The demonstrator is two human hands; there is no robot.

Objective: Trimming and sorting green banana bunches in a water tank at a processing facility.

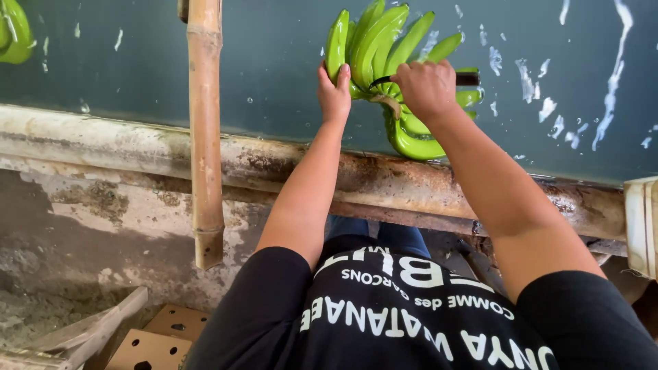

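A bunch of green bananas (384, 48) floats in the dark water of a wash tank (137, 62), just past its rim. My left hand (333, 92) grips the bunch at its left side, near the crown. My right hand (426, 88) is closed around a curved knife (468, 79) with a dark handle, and the blade lies across the crown where the fingers of fruit join. Some bananas fan upward from the crown, others hang below my right hand toward the tank edge.
The tank's stained concrete rim (123, 147) runs across the view. A bamboo pole (205, 130) stands upright at the left. More green bananas (15, 33) float at the top left. Cardboard pieces (154, 342) lie on the floor. A pale container (642, 223) sits at the right edge.
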